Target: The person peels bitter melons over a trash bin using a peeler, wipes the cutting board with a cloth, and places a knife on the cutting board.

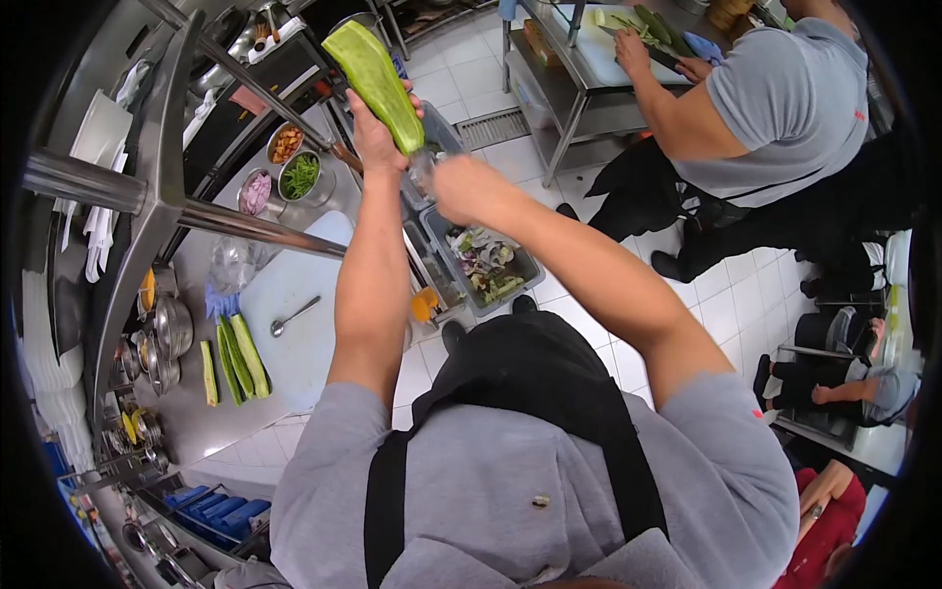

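My left hand (376, 133) is wrapped round a large, long, pale-green cucumber-like vegetable (373, 83), tilted with its far end up and to the left. At its lower end my right hand (473, 191) is closed like a fist and smeared by motion. A shiny blurred thing shows between that hand and the vegetable; its kind is unclear. Below both hands stands a grey tub (536, 278) with vegetable scraps (486, 260) in it. On the counter to the left, a spoon (295, 316) lies on a white cutting board (304, 363), beside long green vegetable pieces (243, 358).
Bowls of chopped green pieces (300, 177), orange cubes (287, 143) and chopped pink onion (256, 194) stand on the steel counter (201, 432). A metal shelf post (165, 187) rises at left. At upper right a co-worker (765, 98) cuts green vegetables at another table.
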### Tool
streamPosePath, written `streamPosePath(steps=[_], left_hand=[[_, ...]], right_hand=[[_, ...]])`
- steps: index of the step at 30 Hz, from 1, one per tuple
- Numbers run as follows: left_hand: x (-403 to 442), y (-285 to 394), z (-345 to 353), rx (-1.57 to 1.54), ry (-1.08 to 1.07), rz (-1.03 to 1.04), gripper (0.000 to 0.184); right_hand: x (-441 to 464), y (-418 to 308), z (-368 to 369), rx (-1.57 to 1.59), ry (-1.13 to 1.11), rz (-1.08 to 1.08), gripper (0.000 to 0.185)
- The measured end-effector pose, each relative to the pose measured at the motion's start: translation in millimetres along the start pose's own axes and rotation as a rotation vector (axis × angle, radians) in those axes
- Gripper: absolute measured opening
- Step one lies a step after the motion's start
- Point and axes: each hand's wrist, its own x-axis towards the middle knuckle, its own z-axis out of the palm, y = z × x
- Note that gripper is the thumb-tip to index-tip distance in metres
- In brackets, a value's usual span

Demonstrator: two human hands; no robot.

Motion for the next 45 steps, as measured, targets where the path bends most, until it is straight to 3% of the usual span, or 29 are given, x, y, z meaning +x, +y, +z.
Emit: streamPosePath(steps=[2,4,6,8,10,12,14,16,20,22,23,26,28,30,32,34,36,39,42,44,45], left_hand=[[3,5,-9,-0.042,0.001,0.01,0.075],[3,8,-6,-0.048,0.002,0.008,0.075],[0,6,-4,0.042,-0.018,-0.021,0.075],[1,5,1,0.037,0.009,-0.015,0.075],[6,4,7,0.016,0.067,0.006,0.075],[12,7,-1,-0.042,0.054,-0.024,0.074],[13,10,-8,-0.148,-0.035,-0.108,0.071],[13,4,-21,-0.163,-0.151,-0.143,0.067],[3,-9,6,-0.134,0.005,-0.205,0.069],[-1,-11,14,-0.104,0.069,-0.134,0.073],[0,-5,6,-0.027,-0.095,-0.094,0.074],[-3,0,1,-0.024,-0.12,-0.151,0.073],[-3,0,6,-0.03,-0.106,-0.16,0.074],[-4,-3,20,-0.099,0.085,-0.178,0.073],[-3,-3,20,-0.087,0.05,-0.177,0.074],[3,2,6,-0.075,-0.144,-0.151,0.072],[3,3,5,0.001,-0.132,-0.16,0.072],[0,-4,14,0.057,0.003,-0.116,0.074],[4,-3,22,0.062,-0.043,-0.046,0.066],[9,-1,20,0.041,-0.041,-0.024,0.063],[9,1,25,0.075,-0.019,-0.015,0.061]], right_hand=[[-23,-7,-14,-0.07,-0.212,0.093,0.022],[-19,-11,-33,-0.01,-0.159,0.135,0.025],[-3,-18,-41,-0.056,0.074,0.061,0.028],[-2,-19,-27,-0.032,0.109,0.169,0.027],[-18,-7,-1,-0.057,-0.209,0.026,0.024],[-21,4,11,-0.093,-0.3,0.082,0.021],[-26,-2,-25,-0.062,0.061,0.081,0.019],[-12,-11,-62,-0.034,0.184,0.055,0.019],[24,-14,-89,-0.002,0.171,-0.028,0.017],[36,-7,-67,-0.181,0.207,-0.095,0.018],[29,-3,-53,-0.176,0.207,-0.096,0.018],[6,1,-45,-0.192,0.047,-0.126,0.017],[3,-6,-65,-0.166,0.138,-0.136,0.016],[18,-7,-69,-0.124,0.24,-0.145,0.015],[27,-6,-62,-0.117,0.234,-0.074,0.014],[-1,-1,-41,-0.121,0.175,-0.083,0.014],[-9,1,-38,-0.129,0.107,-0.1,0.014],[8,6,-56,-0.209,0.332,-0.161,0.018],[1,1,-42,-0.269,0.148,-0.029,0.019],[-17,15,0,-0.347,0.118,-0.117,0.021],[-25,12,4,-0.306,0.025,-0.048,0.021]])
